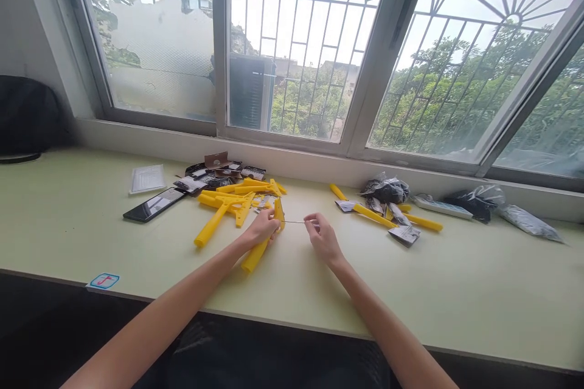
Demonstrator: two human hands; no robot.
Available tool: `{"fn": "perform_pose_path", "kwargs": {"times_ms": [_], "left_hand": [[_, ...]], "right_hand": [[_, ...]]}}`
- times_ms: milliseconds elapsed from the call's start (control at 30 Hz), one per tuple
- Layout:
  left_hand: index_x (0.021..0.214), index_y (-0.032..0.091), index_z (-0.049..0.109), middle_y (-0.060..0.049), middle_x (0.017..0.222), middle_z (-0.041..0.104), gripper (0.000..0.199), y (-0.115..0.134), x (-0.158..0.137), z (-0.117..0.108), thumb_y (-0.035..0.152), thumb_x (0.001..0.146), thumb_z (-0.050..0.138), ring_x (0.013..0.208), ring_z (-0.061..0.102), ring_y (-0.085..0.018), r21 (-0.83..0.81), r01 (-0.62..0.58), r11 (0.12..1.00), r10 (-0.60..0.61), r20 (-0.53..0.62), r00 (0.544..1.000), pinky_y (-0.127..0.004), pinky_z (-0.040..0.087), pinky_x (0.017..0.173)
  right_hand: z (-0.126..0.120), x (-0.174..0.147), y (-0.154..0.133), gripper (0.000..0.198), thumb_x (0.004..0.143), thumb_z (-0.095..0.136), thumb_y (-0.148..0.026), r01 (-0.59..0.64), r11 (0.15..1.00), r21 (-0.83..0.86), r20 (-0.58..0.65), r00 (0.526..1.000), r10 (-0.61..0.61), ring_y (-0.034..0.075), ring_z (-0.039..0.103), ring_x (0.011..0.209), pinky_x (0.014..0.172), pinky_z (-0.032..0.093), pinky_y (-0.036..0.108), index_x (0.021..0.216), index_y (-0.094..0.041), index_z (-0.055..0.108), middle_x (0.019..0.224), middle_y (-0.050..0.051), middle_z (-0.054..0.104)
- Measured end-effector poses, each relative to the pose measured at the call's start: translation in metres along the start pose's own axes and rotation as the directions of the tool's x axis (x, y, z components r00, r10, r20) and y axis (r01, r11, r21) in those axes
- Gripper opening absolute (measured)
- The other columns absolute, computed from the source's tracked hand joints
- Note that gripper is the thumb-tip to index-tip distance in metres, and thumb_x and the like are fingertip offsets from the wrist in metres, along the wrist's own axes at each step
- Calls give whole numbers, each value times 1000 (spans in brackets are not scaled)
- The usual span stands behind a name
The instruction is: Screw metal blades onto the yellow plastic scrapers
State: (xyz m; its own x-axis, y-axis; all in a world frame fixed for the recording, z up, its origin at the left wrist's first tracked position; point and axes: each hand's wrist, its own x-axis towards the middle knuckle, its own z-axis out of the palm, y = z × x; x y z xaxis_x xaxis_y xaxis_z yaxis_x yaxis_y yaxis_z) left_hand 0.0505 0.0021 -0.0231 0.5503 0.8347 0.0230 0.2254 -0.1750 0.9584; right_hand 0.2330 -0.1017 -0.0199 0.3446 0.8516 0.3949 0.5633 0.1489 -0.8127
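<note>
Yellow handle (256,257), pale green tabletop (474,292)

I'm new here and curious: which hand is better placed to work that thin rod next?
Probably the right hand: it holds one end of the rod, which runs across to the yellow piece. The left hand is occupied gripping that piece.

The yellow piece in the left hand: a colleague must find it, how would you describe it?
On the pale green table before the window, find the left hand. It holds a yellow plastic piece, handle angled toward the near edge. Unlike the other yellow pieces, it is hand-held, with a thin rod between it and the right hand.
</note>
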Motion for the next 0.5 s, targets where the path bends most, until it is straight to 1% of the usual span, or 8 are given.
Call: {"fn": "perform_pose_path", "kwargs": {"times_ms": [33, 100, 167, 200, 267, 367, 433, 500], "left_hand": [[88, 20, 48, 3, 61, 51, 17, 0, 0, 0, 22, 74, 57, 45, 49, -11, 0, -7, 1000, 7, -2, 1000, -21, 41, 40], [86, 21, 46, 3, 60, 50, 16, 1, -1, -1, 21, 74, 57, 45, 49, -12, -3, -31, 1000, 31, 5, 1000, -22, 41, 40], [85, 21, 45, 4, 59, 49, 15, 1, -2, -1, 20, 74, 56, 44, 48, -12, -9, -50, 999, 50, 18, 999, -22, 40, 40], [84, 21, 45, 4, 58, 49, 15, 1, -2, -1, 20, 74, 56, 43, 48, -12, -11, -55, 998, 55, 23, 998, -22, 40, 39], [84, 21, 45, 3, 58, 50, 14, 2, -3, 0, 20, 74, 56, 44, 47, -12, -13, -53, 999, 53, 22, 998, -22, 40, 40], [84, 21, 46, 3, 58, 51, 15, 5, -4, 0, 21, 74, 57, 44, 47, -12, -5, -23, 1000, 23, 12, 1000, -22, 41, 41], [85, 21, 47, 3, 57, 50, 15, 9, -6, 1, 20, 74, 57, 44, 46, -11, 1, -11, 1000, 11, 8, 1000, -22, 41, 42], [84, 21, 46, 3, 57, 50, 15, 11, -8, 1, 19, 73, 56, 44, 46, -12, 8, -18, 1000, 17, 5, 1000, -22, 42, 42]], "right_hand": [[0, 0, 1, 40, 92, 46, -58, -15, 1000, -14, 4, 1000, 15, 21, 61, 71, 62, 42, 29, 89, -21, 62, 87, 8, 70], [0, -1, 4, 48, 96, 39, -61, -39, 997, -63, 18, 999, 40, 21, 60, 69, 62, 40, 30, 77, -22, 60, 80, 8, 70], [0, -1, 7, 54, 97, 36, -62, -29, 993, -110, 32, 999, 32, 21, 58, 64, 61, 38, 31, 65, -23, 55, 71, 8, 67], [0, -1, 7, 54, 96, 37, -61, -12, 993, -122, 33, 999, 16, 20, 56, 62, 61, 37, 31, 62, -23, 53, 67, 6, 65], [1, 0, 7, 48, 94, 44, -60, 20, 995, -97, 27, 999, -18, 19, 54, 61, 60, 37, 30, 65, -23, 52, 66, 4, 62], [1, 0, 5, 40, 88, 56, -61, 47, 999, -13, 2, 999, -47, 19, 57, 67, 62, 40, 29, 80, -22, 57, 78, 5, 65], [0, 0, 4, 43, 89, 54, -65, 13, 1000, -25, -4, 1000, -13, 19, 57, 66, 61, 41, 29, 86, -22, 58, 79, 4, 66], [0, -1, 5, 48, 93, 44, -67, -51, 992, -118, 11, 999, 53, 19, 55, 61, 59, 38, 30, 81, -23, 58, 71, 4, 64]]}}
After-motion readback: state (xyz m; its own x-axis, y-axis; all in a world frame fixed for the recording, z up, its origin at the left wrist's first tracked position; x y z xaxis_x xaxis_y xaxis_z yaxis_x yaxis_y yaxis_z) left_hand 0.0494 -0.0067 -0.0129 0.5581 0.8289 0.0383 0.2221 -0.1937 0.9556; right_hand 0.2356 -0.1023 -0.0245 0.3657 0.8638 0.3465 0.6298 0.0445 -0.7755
